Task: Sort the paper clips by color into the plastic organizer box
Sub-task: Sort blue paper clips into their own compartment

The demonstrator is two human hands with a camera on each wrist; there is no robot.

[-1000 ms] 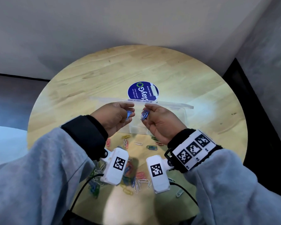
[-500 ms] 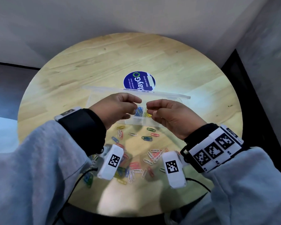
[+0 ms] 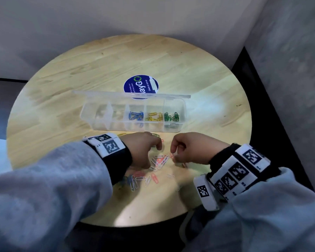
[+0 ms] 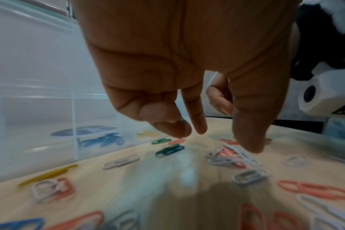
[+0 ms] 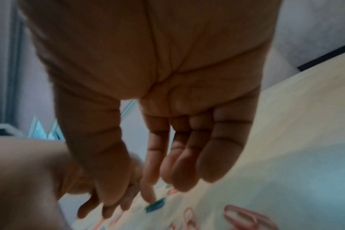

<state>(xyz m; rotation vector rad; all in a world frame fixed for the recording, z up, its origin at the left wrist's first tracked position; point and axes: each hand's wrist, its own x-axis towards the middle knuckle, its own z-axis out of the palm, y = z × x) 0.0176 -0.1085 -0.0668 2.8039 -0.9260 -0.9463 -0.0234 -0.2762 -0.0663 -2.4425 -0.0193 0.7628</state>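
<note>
The clear organizer box [image 3: 102, 122] lies open on the round wooden table, its lid [image 3: 98, 93] tipped back. Three right-hand compartments hold blue clips [image 3: 135, 116], yellow clips [image 3: 154, 117] and green clips [image 3: 171, 117]; the two at the left look empty. Loose clips [image 3: 159, 160] in white, pink, blue and green are scattered in front of the box. My left hand [image 3: 153, 153] [image 4: 220, 140] hovers just above them, fingers hanging relaxed and holding nothing. My right hand [image 3: 175, 156] [image 5: 132, 191] points its straight fingers down at the pile beside a pink clip [image 3: 171, 155]; nothing shows in it.
A blue round sticker [image 3: 141, 86] lies on the table [image 3: 116, 60] behind the box. More loose clips [image 3: 140, 179] lie under my left forearm. A green and blue pair of clips [image 4: 168, 150] lies near the box front. Grey walls close in behind and at the right.
Both hands held blue clips over the box, let them go there, then drew back and dropped low over the loose pile. The blue compartment is now in plain view.
</note>
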